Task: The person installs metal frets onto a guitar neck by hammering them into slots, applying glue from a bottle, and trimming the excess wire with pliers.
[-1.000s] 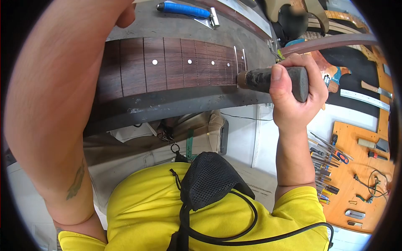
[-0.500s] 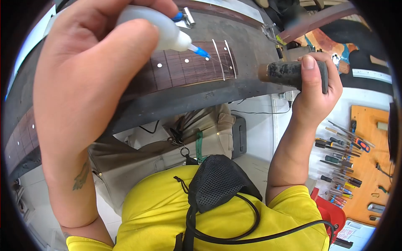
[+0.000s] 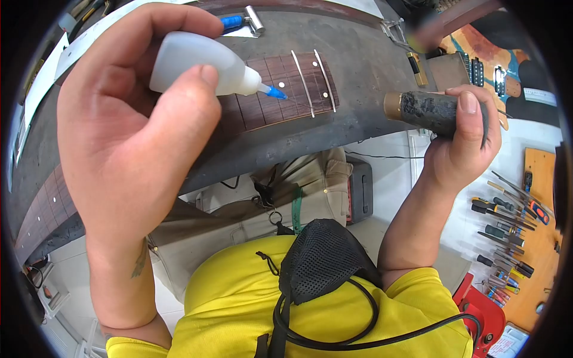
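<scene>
My left fingers wrap snugly around a translucent white plastic squeeze bottle (image 3: 194, 62); my right fingers close on a worn black cylindrical tool with a brown end (image 3: 433, 111). Beneath, a dark-brown wooden fretboard (image 3: 262, 111) lies near the grey workbench's (image 3: 361, 89) front edge, bare surface rightward. Beyond: a blue-handled, silver-headed tool (image 3: 234, 23).

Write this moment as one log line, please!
Left hand: holds squeeze bottle, blue tip over fretboard | Right hand: holds brass-ended dark tool, off fretboard
</scene>
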Tool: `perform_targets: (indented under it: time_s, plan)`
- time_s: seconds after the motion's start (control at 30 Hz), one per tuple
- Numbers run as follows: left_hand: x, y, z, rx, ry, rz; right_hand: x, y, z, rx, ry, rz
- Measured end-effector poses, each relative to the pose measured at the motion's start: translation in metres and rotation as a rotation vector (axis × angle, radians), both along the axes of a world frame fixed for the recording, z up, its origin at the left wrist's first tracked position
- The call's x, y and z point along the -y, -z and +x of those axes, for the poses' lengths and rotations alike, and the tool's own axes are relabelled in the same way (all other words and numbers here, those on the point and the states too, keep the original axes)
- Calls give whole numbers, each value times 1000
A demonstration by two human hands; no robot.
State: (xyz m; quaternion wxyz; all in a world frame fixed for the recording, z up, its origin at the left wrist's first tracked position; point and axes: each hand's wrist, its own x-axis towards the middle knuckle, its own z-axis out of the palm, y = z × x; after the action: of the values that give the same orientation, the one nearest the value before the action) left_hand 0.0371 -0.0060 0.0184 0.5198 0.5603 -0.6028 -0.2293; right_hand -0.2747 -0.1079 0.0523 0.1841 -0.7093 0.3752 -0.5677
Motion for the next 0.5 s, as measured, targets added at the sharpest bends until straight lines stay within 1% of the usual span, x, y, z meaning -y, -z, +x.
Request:
perform_targets:
  time_s: [0.07, 0.1, 0.17, 0.27, 0.33, 0.37, 0.43, 0.5]
  plan:
    - [1, 1, 1, -93, 20, 21, 1, 0, -3, 5, 3, -3]
    - [1, 0, 0, -91, 22, 22, 2, 1, -4, 18, -1, -4]
    - [0, 0, 0, 6, 18, 22, 2, 2, -5, 31, -2, -1]
    - [1, 1, -2, -8, 5, 13, 2, 1, -6, 37, 5, 17]
    - [0, -1, 1, 22, 6, 30, 4, 0, -19, -68, 28, 65]
    - [0, -2, 2, 52, 6, 47, 3, 1, -15, -68, 28, 66]
    - [2, 1, 0, 3, 5, 38, 1, 2, -4, 55, -5, 26]
    - [2, 1, -1, -45, 3, 29, 1, 2, -4, 55, -4, 18]
